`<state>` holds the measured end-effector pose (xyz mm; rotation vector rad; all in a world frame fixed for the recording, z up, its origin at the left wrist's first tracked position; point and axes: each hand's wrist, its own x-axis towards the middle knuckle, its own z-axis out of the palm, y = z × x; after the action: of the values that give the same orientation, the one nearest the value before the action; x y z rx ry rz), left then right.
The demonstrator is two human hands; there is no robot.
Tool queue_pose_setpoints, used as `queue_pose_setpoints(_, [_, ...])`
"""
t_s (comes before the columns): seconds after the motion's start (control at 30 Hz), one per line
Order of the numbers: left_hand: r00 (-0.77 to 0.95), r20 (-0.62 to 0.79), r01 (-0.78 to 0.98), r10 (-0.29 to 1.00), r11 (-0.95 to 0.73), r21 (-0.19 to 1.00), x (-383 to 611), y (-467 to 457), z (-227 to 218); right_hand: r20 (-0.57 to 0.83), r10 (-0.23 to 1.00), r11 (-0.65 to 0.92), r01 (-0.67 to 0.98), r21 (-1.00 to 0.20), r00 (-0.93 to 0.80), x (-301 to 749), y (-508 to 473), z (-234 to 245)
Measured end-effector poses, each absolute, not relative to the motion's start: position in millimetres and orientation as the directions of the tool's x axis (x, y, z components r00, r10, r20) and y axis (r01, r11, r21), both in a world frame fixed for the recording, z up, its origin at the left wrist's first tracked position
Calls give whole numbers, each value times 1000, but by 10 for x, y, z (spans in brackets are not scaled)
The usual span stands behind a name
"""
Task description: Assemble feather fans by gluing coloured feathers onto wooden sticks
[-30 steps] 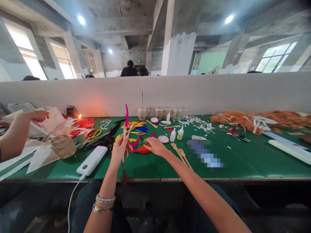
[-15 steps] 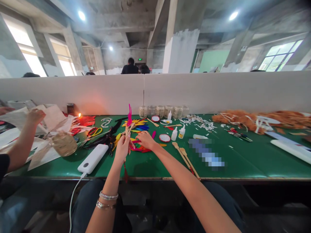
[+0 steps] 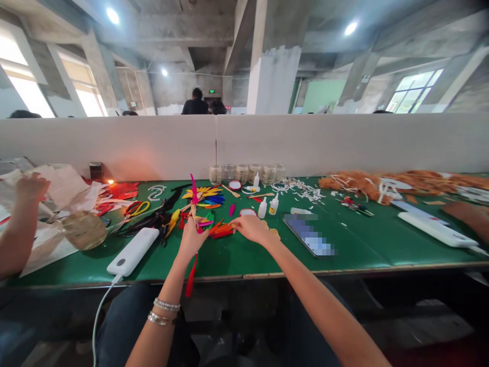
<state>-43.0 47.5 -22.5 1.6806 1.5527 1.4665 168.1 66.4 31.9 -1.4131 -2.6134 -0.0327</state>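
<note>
My left hand [image 3: 193, 235] is closed around a light wooden stick [image 3: 193, 210], from whose top a bright pink feather [image 3: 193, 188] stands up. Below that hand hangs a red tassel [image 3: 191, 278]. To its right, my right hand [image 3: 250, 227] has its fingertips pinched at the end of some orange-red feathers [image 3: 221, 229] lying low over the table. Behind my hands are yellow and blue feathers [image 3: 204, 193], with a loose magenta feather [image 3: 232, 209] beside them. Black feathers [image 3: 158, 220] lie to the left. My fingers hide the lower part of the stick.
A white power bank [image 3: 133, 252] with a cable lies left on the green table [image 3: 367, 239]; yellow-handled scissors [image 3: 142, 208] are behind it. Glass jars [image 3: 242, 174], glue bottles [image 3: 273, 205] and a phone [image 3: 309, 235] are rightward. At left are a lit flame [image 3: 110, 182] and another person's hand [image 3: 33, 186].
My right hand has moved away from my left, and the orange-red feathers now show between them. The pink feather and stick stay in my left hand. The view has turned slightly right.
</note>
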Motion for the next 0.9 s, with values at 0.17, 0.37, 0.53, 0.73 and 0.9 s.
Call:
queue_pose_setpoints(0.17, [-163, 517, 770, 841, -220, 599, -472, 558, -406, 261, 861, 507, 778, -371, -436, 2461, 198, 231])
queue_pose_setpoints(0.37, [-153, 499, 822, 853, -170, 543, -499, 640, -550, 666, 743, 93, 973, -213, 75, 3490, -250, -261])
queue_pose_setpoints(0.53, [-180, 475, 825, 861, -131, 550, -500, 614, -536, 640, 768, 26, 1000, -10, -14, 3772, -277, -518])
queue_pose_setpoints(0.73, [-238, 442, 823, 865, -63, 565, -473, 566, -474, 628, 778, -3, 999, 38, -21, 3809, -195, -528])
queue_pose_setpoints(0.9, [-312, 462, 787, 831, -47, 615, -465, 532, -405, 657, 753, -9, 998, -64, 48, 3830, -159, -457])
